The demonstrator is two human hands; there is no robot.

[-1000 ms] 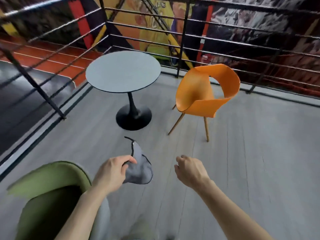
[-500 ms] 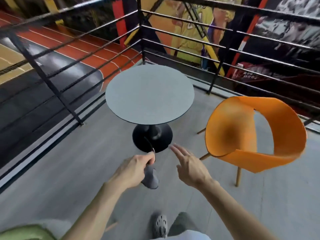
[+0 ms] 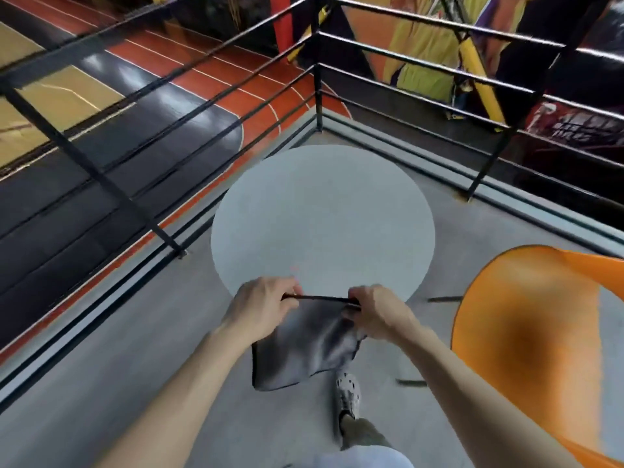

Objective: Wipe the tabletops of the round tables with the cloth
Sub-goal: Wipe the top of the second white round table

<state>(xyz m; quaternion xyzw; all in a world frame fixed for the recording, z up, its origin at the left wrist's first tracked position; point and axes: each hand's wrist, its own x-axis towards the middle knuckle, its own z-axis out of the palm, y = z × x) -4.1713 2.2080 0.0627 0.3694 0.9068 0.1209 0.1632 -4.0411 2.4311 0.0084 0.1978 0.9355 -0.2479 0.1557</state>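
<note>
Left hand (image 3: 261, 304) and right hand (image 3: 374, 310) pinching the top edge of the grey cloth (image 3: 304, 346), stretched crosswise and hung just short of the round tabletop (image 3: 322, 217), directly ahead.

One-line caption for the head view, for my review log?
Left hand and right hand hold the grey cloth by its top edge before the round table, orange chair alongside.

One table (image 3: 322, 224), one cloth (image 3: 304, 346), one chair (image 3: 526, 332), one left hand (image 3: 261, 307), one right hand (image 3: 380, 314)
</note>
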